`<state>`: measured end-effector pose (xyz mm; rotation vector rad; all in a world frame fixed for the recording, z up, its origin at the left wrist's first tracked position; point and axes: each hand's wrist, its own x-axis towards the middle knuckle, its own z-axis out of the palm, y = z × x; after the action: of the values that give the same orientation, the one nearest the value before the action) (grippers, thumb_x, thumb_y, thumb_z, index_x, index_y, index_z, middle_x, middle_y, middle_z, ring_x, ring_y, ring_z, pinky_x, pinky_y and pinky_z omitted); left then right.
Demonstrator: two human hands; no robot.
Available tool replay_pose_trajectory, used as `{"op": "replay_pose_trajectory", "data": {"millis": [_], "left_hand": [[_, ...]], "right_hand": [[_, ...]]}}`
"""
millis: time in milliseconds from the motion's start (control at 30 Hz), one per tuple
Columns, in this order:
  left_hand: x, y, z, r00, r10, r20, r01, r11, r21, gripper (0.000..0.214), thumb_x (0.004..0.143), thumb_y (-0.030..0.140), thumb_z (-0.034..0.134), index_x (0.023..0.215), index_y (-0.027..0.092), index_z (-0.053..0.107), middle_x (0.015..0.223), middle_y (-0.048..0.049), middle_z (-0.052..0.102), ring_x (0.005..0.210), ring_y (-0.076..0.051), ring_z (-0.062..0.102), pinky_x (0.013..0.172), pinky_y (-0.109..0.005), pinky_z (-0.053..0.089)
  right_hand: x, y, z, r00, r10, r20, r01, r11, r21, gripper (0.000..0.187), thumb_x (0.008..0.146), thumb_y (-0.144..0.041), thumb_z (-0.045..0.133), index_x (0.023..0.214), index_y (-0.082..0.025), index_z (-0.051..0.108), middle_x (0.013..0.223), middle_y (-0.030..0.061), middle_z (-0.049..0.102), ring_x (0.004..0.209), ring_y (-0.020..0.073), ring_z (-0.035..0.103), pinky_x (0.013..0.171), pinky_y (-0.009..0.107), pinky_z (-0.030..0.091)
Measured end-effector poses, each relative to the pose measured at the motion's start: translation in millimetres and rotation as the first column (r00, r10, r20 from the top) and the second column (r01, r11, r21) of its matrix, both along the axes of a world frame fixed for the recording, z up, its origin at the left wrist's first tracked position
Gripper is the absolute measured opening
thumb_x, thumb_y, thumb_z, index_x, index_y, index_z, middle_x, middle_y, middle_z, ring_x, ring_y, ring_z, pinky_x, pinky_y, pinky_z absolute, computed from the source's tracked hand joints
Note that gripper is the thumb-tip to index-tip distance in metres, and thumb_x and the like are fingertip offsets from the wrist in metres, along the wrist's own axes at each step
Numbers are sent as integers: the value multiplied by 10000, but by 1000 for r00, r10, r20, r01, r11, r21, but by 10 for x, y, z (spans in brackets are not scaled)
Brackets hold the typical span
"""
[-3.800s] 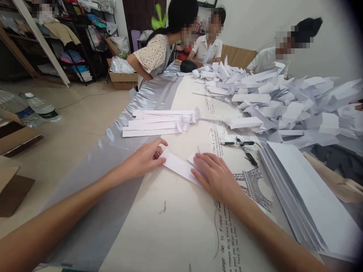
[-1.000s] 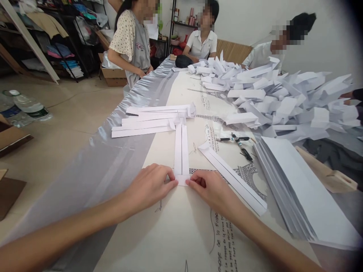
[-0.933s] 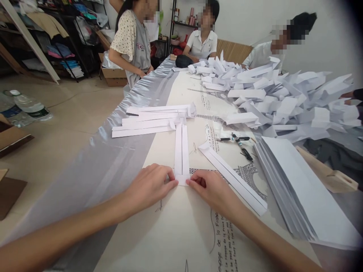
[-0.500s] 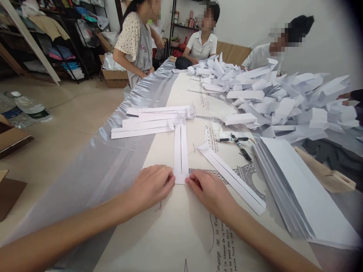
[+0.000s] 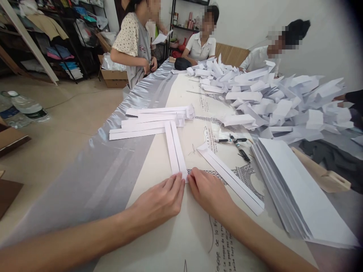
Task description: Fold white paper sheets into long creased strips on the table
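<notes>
Strip (image 5: 172, 151) swung its far end left, pointing lengthwise away; left hand (image 5: 164, 194) pinches its near end, right hand (image 5: 211, 189) right beside that, can't tell its grip.

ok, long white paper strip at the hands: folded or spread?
Folded: the long white paper strip shows two lengthwise flaps side by side, a narrow dark gap between them.

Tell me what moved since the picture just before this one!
The folded paper strip swung its far end to the left. The left hand moved from its left edge, and its fingers now lie over the near end. The right hand stayed by the near right corner. The loose strip on the right, crossed pens and paper stack stayed put.
</notes>
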<state>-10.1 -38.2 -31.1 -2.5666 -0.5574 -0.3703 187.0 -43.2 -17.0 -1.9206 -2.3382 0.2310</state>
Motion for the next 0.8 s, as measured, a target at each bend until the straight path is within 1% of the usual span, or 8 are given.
{"op": "replay_pose_trajectory", "data": {"millis": [100,267,333,400,467,567,633,800], "left_hand": [[-8,-6,0,1000,8,-29,-9,1000,-25,423,892,-19,479,1295,-74,598,1276,-259,700,1142,-302,716,963,-365,556],[-36,13,40,996,18,-92,-24,998,-64,449,916,77,528,1344,-48,587,1323,-251,679,1160,-311,701,1025,-413,501],[-44,17,69,991,19,-133,-28,998,-64,460,927,102,538,1362,-45,578,1328,-259,672,1127,-316,706,1024,-442,482],[-46,14,93,987,13,-163,-24,998,-65,486,927,127,552,1385,-36,566,1339,-262,663,1106,-321,706,999,-445,478],[-38,1,106,986,15,-166,-27,997,-68,515,928,153,555,1414,-17,548,1340,-255,664,1110,-326,699,987,-442,473],[-19,-24,102,990,30,-140,-40,997,-64,497,945,174,527,1409,-5,554,1323,-248,676,1107,-331,695,991,-444,459],[-16,-25,88,992,20,-127,-28,998,-60,478,954,169,510,1390,-19,560,1316,-261,675,1093,-331,695,994,-447,450],[-64,92,68,995,-72,-65,68,996,-62,398,955,108,477,1299,-40,612,1241,-282,699,1002,-305,703,963,-433,448]], "right_hand": [[-40,-21,-29,995,21,95,-24,999,31,236,1029,-189,416,798,-239,401,614,-15,523,440,144,392,445,280,172],[-10,-17,-88,997,3,83,-7,998,56,234,1024,-160,422,800,-229,432,594,-20,497,423,139,365,440,283,156],[63,14,-85,998,-16,62,12,998,65,239,1034,-178,420,802,-227,446,606,-18,516,446,145,407,441,276,193],[158,50,-63,1000,0,-3,0,998,65,226,1044,-202,433,824,-224,480,641,-20,556,504,148,483,463,259,288],[250,76,-40,981,105,-164,-95,993,67,168,1046,-210,460,912,-220,560,736,-11,619,588,145,557,538,250,398],[343,83,-19,888,319,-332,-298,948,113,185,1040,-193,482,1024,-226,664,880,25,663,675,150,603,622,272,455],[373,69,-4,859,400,-321,-378,917,131,232,1046,-195,471,1034,-221,702,901,44,658,694,156,605,628,282,453],[390,9,94,871,468,-150,-462,884,72,286,1047,-196,435,1109,-187,714,802,37,606,587,152,507,537,297,359]]}}
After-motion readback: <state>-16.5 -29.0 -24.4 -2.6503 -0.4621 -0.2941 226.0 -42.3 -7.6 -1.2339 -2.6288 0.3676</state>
